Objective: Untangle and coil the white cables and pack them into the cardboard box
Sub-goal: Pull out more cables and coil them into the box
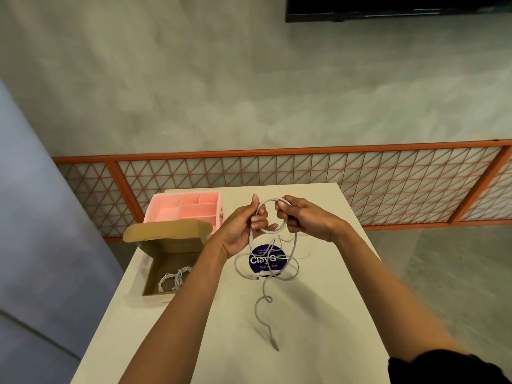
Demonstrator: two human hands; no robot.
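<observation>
Both hands are up over the middle of the desk point(318, 314), working one white cable point(271, 200) between them. The left hand point(243, 225) has its thumb pointing up and its fingers curled in, pinching the left side of a round loop of that cable, and a short straight end hangs down from this grip. The right hand point(307, 217) faces it, fingers curled tight around the loop's upper right side. So the loop is held in the air, with a hand gripping each side.

Below the hands, the rest of the cable drops to the desk and sprawls in a loose tangle point(296, 268) across a round purple sticker point(267, 261). A plug point(253, 277) lies at the tangle's near left side. From there a wavy tail runs toward the near edge and ends in a connector point(274, 343) lying flat on the bare surface.

Over at the left edge sits the cardboard box point(166, 231), lid flap open and leaning toward the far side. Inside it, on the bottom, lies a coiled white cable point(174, 278). Just behind the box, at the far left corner, is a pink compartment tray point(185, 207). It stands close against the box flap, though I can't tell whether they touch.
</observation>
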